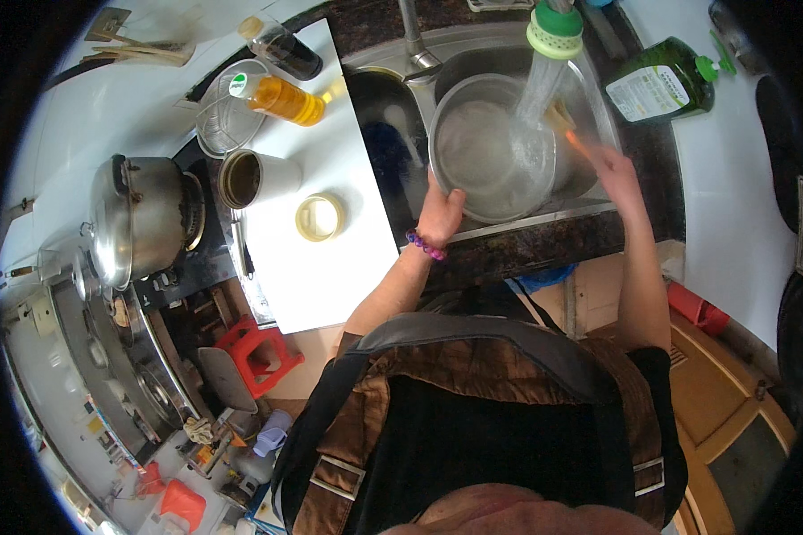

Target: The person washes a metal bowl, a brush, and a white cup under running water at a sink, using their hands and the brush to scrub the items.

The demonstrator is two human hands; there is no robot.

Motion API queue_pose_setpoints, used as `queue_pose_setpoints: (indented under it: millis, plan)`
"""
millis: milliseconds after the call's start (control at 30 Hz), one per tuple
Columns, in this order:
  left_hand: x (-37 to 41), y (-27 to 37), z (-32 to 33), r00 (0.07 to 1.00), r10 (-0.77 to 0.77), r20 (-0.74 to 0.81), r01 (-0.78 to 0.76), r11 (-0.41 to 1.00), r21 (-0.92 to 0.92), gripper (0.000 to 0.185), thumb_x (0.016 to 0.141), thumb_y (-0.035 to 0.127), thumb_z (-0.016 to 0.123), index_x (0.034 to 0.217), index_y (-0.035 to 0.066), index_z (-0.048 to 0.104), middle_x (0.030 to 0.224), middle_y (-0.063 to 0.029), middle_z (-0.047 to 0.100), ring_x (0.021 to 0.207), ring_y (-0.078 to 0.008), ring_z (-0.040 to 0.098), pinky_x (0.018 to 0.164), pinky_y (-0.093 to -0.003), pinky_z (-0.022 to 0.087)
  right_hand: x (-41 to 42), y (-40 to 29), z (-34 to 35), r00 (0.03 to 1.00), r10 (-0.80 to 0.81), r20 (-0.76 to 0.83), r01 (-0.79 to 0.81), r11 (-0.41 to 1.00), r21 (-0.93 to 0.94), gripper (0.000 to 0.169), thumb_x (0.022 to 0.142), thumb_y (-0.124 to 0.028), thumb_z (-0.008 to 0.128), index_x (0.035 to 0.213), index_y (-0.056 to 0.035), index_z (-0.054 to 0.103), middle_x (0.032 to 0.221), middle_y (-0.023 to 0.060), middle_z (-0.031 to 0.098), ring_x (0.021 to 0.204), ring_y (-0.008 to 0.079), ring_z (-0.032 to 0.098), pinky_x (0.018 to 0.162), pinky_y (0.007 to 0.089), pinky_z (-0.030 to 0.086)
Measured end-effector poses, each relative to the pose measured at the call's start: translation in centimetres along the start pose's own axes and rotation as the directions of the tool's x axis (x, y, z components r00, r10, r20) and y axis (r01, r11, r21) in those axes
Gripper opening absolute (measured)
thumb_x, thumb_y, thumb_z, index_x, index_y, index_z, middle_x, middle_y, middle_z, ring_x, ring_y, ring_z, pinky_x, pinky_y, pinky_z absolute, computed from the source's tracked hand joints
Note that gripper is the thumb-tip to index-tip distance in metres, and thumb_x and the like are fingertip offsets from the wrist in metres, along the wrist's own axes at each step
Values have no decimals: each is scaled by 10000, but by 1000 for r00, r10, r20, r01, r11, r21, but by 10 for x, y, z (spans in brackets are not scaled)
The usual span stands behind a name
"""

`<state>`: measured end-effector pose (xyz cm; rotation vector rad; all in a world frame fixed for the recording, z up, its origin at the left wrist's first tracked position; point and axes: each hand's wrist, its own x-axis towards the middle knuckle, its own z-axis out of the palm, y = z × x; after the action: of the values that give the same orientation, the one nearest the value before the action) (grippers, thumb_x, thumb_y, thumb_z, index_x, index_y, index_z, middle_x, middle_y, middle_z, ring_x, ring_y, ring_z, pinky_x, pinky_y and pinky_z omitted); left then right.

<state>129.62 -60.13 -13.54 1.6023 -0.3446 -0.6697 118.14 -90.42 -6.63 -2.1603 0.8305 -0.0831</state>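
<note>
My left hand [440,211], a beaded bracelet at its wrist, grips the near-left rim of a round metal basin [447,110]. The basin sits tilted over the right bowl of a stainless-steel sink [552,215] and has water in it. In my right hand [617,176] is a brush with an orange handle [575,142]. Its pale head is blurred beside the basin's right rim, and I cannot tell whether they touch. From a green and pale-yellow faucet nozzle [554,32], water streams into the basin.
A white board [334,281] at left bears an oil bottle [288,100], a dark sauce bottle [294,57], a white canister [278,179] and a round lid [320,217]. Farther left stands a large metal pot [147,221]. A green pump bottle [662,80] lies at right.
</note>
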Motion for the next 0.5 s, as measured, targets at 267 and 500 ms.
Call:
queue_pose_setpoints:
  millis: [267,500]
  plan:
    - [17,17,6,955,-273,114,296,890,-347,489,931,276,474,1308,-11,350,1194,-150,521,987,-237,577,766,-324,511,-35,-4,63,992,-72,-101,99,950,297,233,890,-131,564,1097,-41,624,759,23,591,657,75,503,602,224,421]
    - [24,9,12,935,-301,187,352,852,-388,626,950,456,386,1310,-53,333,1192,-180,531,1038,-270,573,808,-380,520,-22,-72,102,901,186,392,-433,400,807,320,920,-179,509,1221,-71,519,733,-10,469,559,59,418,466,184,334]
